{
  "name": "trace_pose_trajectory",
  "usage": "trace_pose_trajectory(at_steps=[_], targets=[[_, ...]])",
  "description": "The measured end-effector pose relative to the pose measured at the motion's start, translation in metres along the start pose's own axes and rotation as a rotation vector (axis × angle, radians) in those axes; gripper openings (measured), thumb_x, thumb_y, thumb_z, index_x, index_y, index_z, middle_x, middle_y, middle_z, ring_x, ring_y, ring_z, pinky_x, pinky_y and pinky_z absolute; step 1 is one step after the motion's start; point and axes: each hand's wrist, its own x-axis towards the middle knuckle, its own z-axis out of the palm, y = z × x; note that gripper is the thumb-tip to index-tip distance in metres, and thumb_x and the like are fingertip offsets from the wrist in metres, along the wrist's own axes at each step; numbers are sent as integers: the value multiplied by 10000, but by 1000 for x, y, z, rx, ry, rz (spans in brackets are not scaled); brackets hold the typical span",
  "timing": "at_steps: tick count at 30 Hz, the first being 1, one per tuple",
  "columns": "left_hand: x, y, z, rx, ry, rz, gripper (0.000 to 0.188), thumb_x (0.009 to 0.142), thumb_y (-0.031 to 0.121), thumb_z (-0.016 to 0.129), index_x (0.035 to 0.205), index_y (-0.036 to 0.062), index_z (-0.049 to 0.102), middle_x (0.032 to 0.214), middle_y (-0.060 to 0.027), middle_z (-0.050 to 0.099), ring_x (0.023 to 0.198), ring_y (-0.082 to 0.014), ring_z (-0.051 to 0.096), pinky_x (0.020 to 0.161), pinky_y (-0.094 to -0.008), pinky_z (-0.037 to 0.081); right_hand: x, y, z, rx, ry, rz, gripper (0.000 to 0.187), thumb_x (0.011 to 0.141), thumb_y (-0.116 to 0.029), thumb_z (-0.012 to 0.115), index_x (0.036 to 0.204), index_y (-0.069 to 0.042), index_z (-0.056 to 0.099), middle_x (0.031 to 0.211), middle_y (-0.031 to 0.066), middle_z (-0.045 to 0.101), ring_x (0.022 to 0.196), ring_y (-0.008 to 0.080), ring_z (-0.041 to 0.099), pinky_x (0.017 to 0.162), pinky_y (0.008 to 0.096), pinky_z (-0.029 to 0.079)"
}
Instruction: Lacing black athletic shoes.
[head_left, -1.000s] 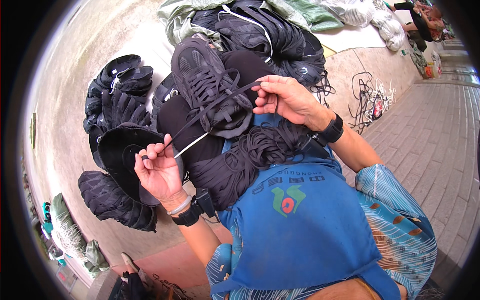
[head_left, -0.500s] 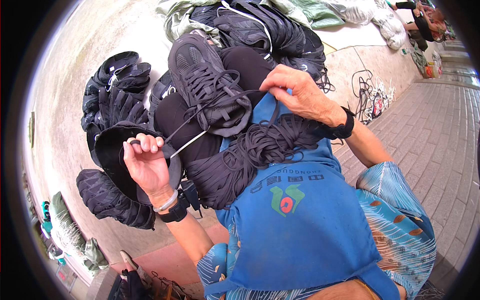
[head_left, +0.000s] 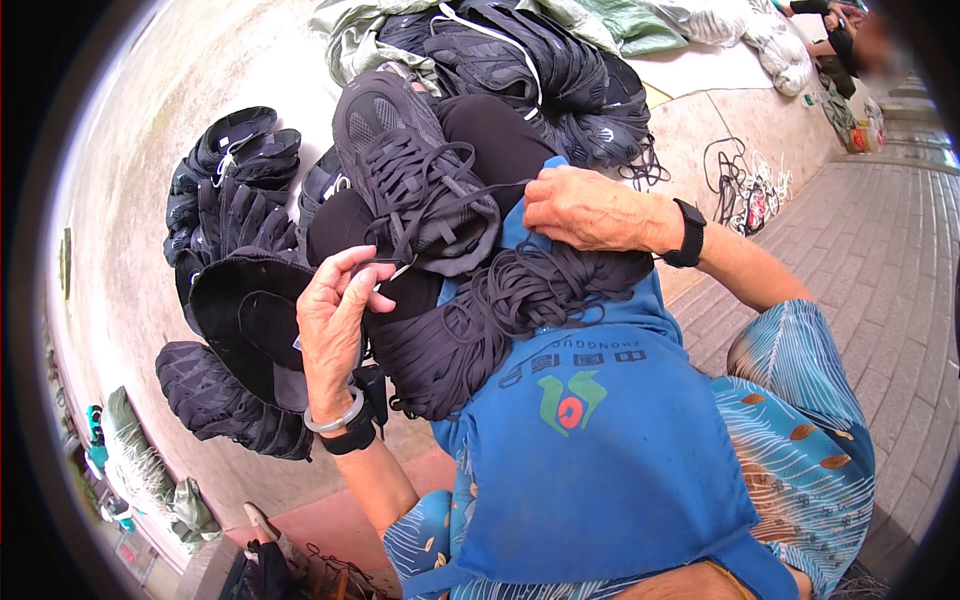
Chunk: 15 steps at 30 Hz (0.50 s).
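A dark grey shoe upper [head_left: 415,170] lies on my lap, its lacing side up. My left hand [head_left: 335,315] pinches one end of the black shoelace [head_left: 440,210] near the shoe's lower edge. My right hand [head_left: 585,210] rests just right of the shoe, fingers closed on the other part of the lace. A thick bundle of black laces [head_left: 480,320] lies across my blue apron [head_left: 590,440] between the two hands.
Piles of dark shoe uppers [head_left: 235,190] lie on the concrete ledge to the left and at the top [head_left: 540,70]. Loose laces and cords [head_left: 745,185] hang on the ledge's right side. Another person [head_left: 850,30] sits at the top right. Paved floor lies right.
My left hand has risen toward the shoe, shortening the stretched lace. My right hand has dropped from above the shoe to its right side. The shoe has shifted slightly up.
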Motion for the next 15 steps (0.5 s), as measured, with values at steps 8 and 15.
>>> trace_pose_trajectory(at_steps=[8, 15], targets=[[1, 18, 3, 150, -68, -64, 244, 941, 191, 551, 1082, -6, 521, 894, -103, 668, 598, -82, 568, 598, -195, 456, 30, -19, -39, 1214, 53, 525, 211, 934, -181, 520, 965, 17, 587, 702, 28, 580, 715, 160, 589, 675, 316, 481], [1, 19, 2, 384, -142, -72, 225, 934, 173, 546, 1066, -9, 539, 883, -75, 674, 618, -91, 564, 594, -214, 459, 33, 3, -19, 187, 72, 30, 152, 853, -148, 580, 975, -62, 611, 691, 102, 555, 666, 287, 601, 592, 362, 477]])
